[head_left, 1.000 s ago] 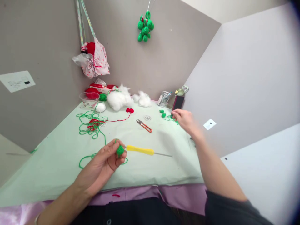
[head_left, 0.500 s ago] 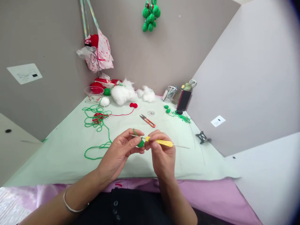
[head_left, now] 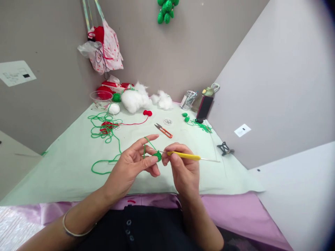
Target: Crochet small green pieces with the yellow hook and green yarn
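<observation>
While the left hand [head_left: 132,161] pinched a small green crocheted piece [head_left: 158,156] between thumb and fingers, its raised forefinger carried a green strand [head_left: 150,143] running to that piece. The right hand [head_left: 184,171] gripped the yellow handle of a crochet hook [head_left: 185,156], its metal shaft pointing left at the green piece; whether the tip sat inside a stitch was too small to tell. Both hands were close together over the near part of the pale green-covered bench [head_left: 214,181]. Beyond them lay orange-handled snips [head_left: 164,131], then a red piece [head_left: 147,113] whose yarn ran left to a red and green tangle [head_left: 106,127]. To the right, a phone [head_left: 205,107] leaned in front of a bottle [head_left: 208,91]. White stuffing [head_left: 134,98] was heaped toward the wall, where a green cluster [head_left: 166,11] hung.
</observation>
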`<state>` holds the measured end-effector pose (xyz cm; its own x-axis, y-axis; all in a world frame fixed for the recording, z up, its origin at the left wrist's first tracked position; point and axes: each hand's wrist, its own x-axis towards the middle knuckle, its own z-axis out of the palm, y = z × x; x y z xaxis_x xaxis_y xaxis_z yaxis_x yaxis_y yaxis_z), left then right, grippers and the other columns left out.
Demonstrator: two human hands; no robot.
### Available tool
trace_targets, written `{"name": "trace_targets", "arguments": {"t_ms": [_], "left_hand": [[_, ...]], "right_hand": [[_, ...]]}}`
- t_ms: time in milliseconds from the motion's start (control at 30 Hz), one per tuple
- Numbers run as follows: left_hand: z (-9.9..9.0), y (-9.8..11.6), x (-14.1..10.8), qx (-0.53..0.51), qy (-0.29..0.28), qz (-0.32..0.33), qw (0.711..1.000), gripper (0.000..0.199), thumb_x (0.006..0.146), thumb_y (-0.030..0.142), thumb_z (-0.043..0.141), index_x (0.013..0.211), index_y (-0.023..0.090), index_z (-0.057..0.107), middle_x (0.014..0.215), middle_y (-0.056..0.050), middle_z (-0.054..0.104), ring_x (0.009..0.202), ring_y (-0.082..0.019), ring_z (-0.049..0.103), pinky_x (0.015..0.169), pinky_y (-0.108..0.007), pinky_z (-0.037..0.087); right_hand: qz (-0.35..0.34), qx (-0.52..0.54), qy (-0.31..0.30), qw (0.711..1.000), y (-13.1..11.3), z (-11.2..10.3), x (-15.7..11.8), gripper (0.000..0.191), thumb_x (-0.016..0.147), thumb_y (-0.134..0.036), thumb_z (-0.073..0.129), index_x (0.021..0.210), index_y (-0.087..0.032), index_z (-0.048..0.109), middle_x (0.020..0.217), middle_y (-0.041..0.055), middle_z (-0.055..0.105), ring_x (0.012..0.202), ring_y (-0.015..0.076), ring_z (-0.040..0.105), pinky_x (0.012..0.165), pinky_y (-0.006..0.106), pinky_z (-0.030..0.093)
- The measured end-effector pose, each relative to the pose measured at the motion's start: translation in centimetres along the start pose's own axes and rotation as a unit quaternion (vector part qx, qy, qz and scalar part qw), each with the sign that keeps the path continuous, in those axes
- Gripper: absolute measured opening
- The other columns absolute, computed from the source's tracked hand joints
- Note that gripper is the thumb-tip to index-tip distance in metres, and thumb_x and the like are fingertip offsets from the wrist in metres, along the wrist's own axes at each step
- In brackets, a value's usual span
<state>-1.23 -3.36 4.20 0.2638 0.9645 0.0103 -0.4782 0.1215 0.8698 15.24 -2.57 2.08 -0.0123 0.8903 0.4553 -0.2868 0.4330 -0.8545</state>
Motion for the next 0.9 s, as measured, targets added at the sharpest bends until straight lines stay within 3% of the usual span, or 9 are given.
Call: {"name": "trace_targets", "arguments": {"t_ms": [100,200,300,433,567,767,900], "left_hand": [[-0.3,-0.3,0.2,0.004,0.001,-0.001,1.0,0.062,0.083,0.023,0.087,0.141,0.031,0.066,0.088,0.005,0.064,0.068,-0.014,0.076,0.072,-0.028,0.062],[-0.7,-0.6,0.3,0.01,-0.007,0.01,1.0,0.059,0.083,0.022,0.087,0.138,0.033,0.07,0.085,0.006,0.063,0.073,-0.014,0.076,0.079,-0.028,0.061],[-0.9,-0.8,0.4,0.021,-0.009,0.022,0.999,0.051,0.084,0.022,0.087,0.133,0.032,0.074,0.086,0.005,0.065,0.075,-0.012,0.074,0.081,-0.026,0.06],[-0.7,-0.5,0.2,0.032,0.0,0.022,0.999,0.041,0.089,0.026,0.083,0.129,0.029,0.077,0.088,0.003,0.066,0.074,-0.012,0.072,0.078,-0.026,0.059],[-0.5,-0.2,0.1,0.038,0.006,0.031,0.999,0.036,0.089,0.027,0.082,0.125,0.028,0.078,0.086,0.003,0.064,0.072,-0.011,0.07,0.072,-0.025,0.058],[-0.8,-0.3,0.1,0.067,0.017,0.052,0.996,0.037,0.087,0.024,0.083,0.123,0.027,0.078,0.083,0.003,0.064,0.068,-0.011,0.066,0.068,-0.024,0.057],[-0.8,-0.2,0.2,0.113,0.022,0.072,0.991,0.034,0.087,0.024,0.083,0.12,0.025,0.08,0.083,0.002,0.066,0.068,-0.012,0.067,0.071,-0.026,0.057]], "right_hand": [[-0.023,-0.059,0.005,0.998,0.3,-0.2,-0.1,0.012,0.096,-0.032,0.073,0.105,-0.032,0.081,0.09,0.0004,0.071,0.075,0.0135,0.065,0.07,0.03,0.055],[-0.041,-0.093,-0.006,0.995,0.5,-0.3,0.0,0.016,0.1,-0.032,0.068,0.108,-0.031,0.082,0.098,0.0032,0.074,0.079,0.015,0.066,0.073,0.033,0.056],[-0.028,-0.044,-0.016,0.999,0.6,-0.1,0.2,0.016,0.1,-0.032,0.066,0.105,-0.03,0.081,0.097,0.0035,0.076,0.074,0.0141,0.065,0.067,0.031,0.054],[0.005,0.026,0.015,1.0,0.4,0.3,0.7,0.018,0.098,-0.039,0.067,0.094,-0.024,0.076,0.088,0.003,0.076,0.06,0.0119,0.061,0.057,0.029,0.052],[0.014,0.013,0.012,1.0,0.0,0.4,0.9,0.025,0.102,-0.044,0.06,0.091,-0.023,0.07,0.087,0.0038,0.076,0.056,0.0119,0.06,0.054,0.029,0.053],[-0.033,-0.04,-0.012,0.999,-0.3,0.0,0.2,0.022,0.107,-0.034,0.054,0.099,-0.026,0.072,0.094,0.0028,0.075,0.067,0.0135,0.067,0.062,0.031,0.055],[-0.094,-0.137,-0.024,0.986,-0.7,-0.2,-0.3,0.023,0.108,-0.027,0.049,0.105,-0.028,0.072,0.096,0.0031,0.074,0.072,0.0155,0.067,0.066,0.034,0.056]]}}
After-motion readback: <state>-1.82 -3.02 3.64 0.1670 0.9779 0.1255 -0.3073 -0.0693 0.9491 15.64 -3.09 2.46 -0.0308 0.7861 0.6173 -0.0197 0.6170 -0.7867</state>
